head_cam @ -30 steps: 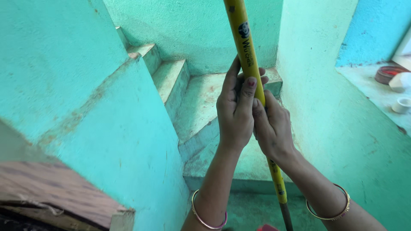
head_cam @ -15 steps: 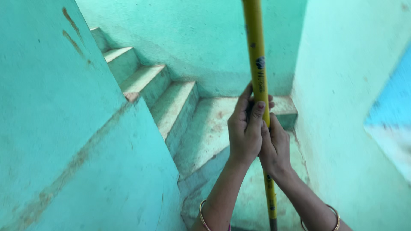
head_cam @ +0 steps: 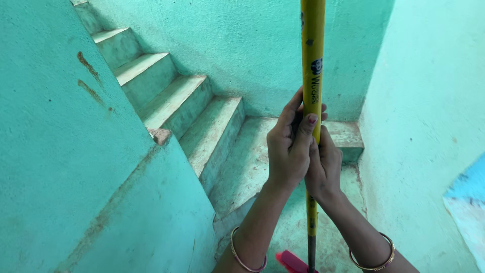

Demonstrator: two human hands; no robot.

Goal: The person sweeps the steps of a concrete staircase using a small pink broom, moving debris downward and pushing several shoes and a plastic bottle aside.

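Head view, looking down a turquoise stairwell. Left hand (head_cam: 288,151) wrapped tight around yellow pole (head_cam: 312,76), fingers curled fully closed on the shaft, thumb pressed along its front. Right hand (head_cam: 326,169) clasped on same pole just below and behind, touching the left, fingers closed round the shaft though partly hidden. Pole held upright at centre frame, running off the top edge and down between both forearms; lower section darker. Red piece (head_cam: 293,262) visible at pole's foot, shape unclear. Thin bangle (head_cam: 246,258) on left wrist, another bangle (head_cam: 376,255) on right. Stained concrete steps (head_cam: 202,116) climbing to upper left; landing (head_cam: 262,156) beneath the hands. Painted walls close on both sides.
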